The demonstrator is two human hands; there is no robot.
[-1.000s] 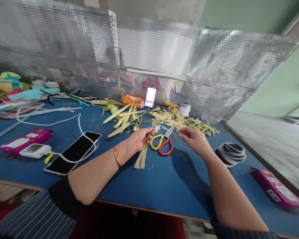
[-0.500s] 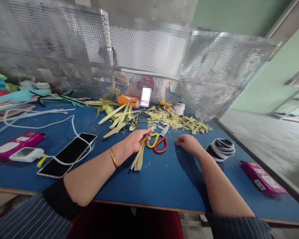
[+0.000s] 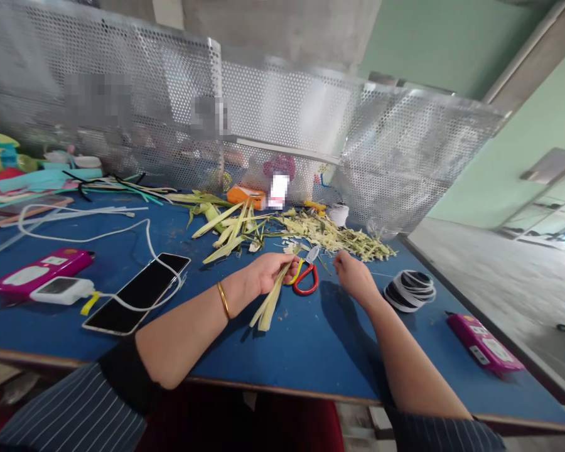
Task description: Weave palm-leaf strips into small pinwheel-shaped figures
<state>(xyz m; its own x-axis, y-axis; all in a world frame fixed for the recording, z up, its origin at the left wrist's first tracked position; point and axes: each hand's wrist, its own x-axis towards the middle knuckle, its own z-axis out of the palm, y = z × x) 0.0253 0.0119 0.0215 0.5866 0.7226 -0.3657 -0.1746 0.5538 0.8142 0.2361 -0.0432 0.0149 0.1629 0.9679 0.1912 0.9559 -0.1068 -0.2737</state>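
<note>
My left hand (image 3: 274,274) is closed around a bundle of pale corn husk strips (image 3: 267,312), whose wide ends hang toward me over the table. Just right of it lie scissors (image 3: 306,276) with one red and one yellow handle, blades pointing away. Beyond the scissors, my right hand (image 3: 353,273) is raised with its fingers pinched together. A thin pale thread (image 3: 381,274) shows between that wrist and a black-and-white wound roll (image 3: 410,290); its end at the fingers is too fine to see clearly.
Loose corn husks (image 3: 226,232) and a heap of shredded husk (image 3: 343,235) lie at the back. A phone (image 3: 139,292) with a white cable and a magenta pack (image 3: 42,273) are at left. Another magenta pack (image 3: 484,344) lies at right. A perforated metal screen (image 3: 282,107) stands behind.
My right hand has lifted slightly and moved away from me over the table. My left hand still grips the husk strips, slightly nearer the scissors. The whole view has shifted a little.
</note>
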